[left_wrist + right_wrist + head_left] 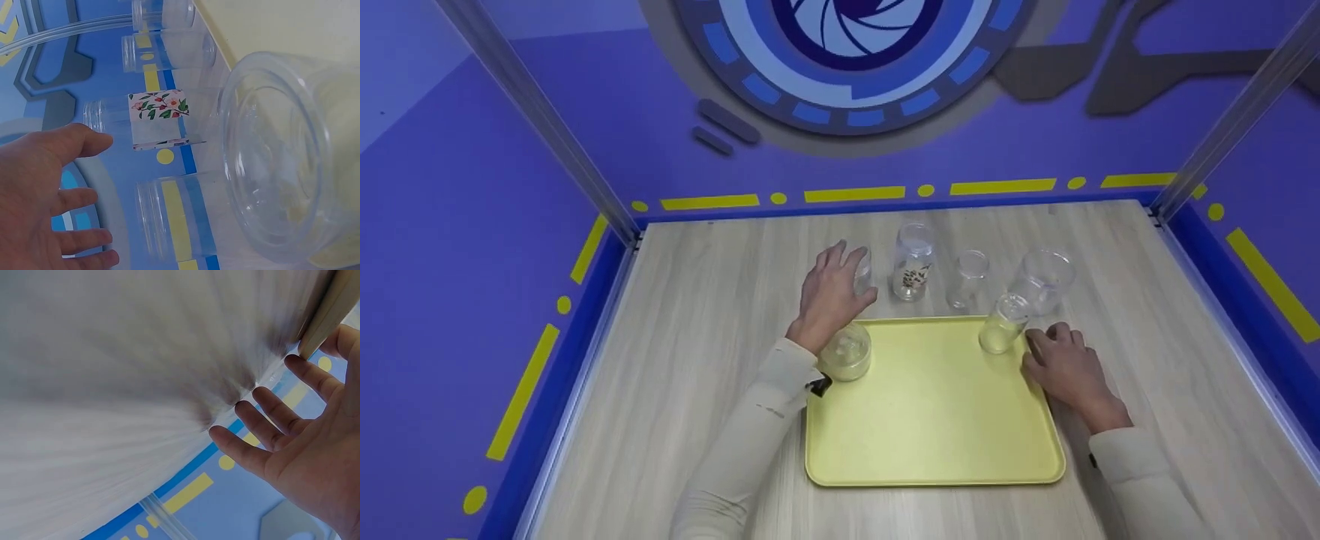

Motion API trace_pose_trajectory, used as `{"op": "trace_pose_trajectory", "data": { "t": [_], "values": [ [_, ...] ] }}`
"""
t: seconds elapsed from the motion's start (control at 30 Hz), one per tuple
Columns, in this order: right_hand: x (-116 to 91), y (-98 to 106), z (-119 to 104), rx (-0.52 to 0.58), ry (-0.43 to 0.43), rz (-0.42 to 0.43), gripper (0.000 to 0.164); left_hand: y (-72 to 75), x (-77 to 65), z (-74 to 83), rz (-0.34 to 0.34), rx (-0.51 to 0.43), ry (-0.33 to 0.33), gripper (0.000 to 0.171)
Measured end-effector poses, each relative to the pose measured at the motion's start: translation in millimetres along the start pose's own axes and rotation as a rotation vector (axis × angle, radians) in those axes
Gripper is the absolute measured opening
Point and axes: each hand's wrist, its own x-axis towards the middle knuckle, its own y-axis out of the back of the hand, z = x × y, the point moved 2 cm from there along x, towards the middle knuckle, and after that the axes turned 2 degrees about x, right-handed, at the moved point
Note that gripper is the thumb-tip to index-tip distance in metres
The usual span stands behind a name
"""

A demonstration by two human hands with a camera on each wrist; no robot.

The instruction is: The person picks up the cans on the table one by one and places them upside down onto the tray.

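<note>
My left hand [829,291], fingers apart, reaches over the tray's back left corner beside a small clear jar [863,274]. In the left wrist view the fingers [84,242] point toward that jar [177,219] with a gap between. Under the left wrist, a wide clear jar [846,354] stands on the yellow tray [934,420]. My right hand [1069,367] rests at the tray's right edge. In the right wrist view its fingertips [222,434] meet the table, with thumb and index finger right at the tray rim [329,312]. A clear jar [1003,324] stands at the tray's back right corner.
Behind the tray stand a tall jar [913,262] with a floral label, a slim clear jar [968,281] and a wide clear container [1042,281]. Blue panels [840,169] enclose the wooden table [697,337] at the back and sides.
</note>
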Motion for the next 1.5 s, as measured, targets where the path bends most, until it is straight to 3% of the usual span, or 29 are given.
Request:
{"op": "trace_pose_trajectory", "data": {
  "t": [0.43,0.77,1.23,1.5],
  "values": [
    [0,0,1,-0.004,-0.007,-0.013,0.042,3.1,17.5,-4.8,-0.008,0.025,0.038,0.066],
    [3,1,1,0.003,-0.007,0.002,0.043,-1.3,35.1,-10.2,-0.084,0.056,0.08,0.073],
    [0,-2,0,-0.013,-0.007,0.013,0.042,-11.2,40.5,-20.9,-0.139,0.033,0.116,0.075],
    [1,0,0,-0.01,-0.007,0.013,0.041,-11.8,47.8,-19.5,-0.178,0.04,0.138,0.078]
  ]
}}
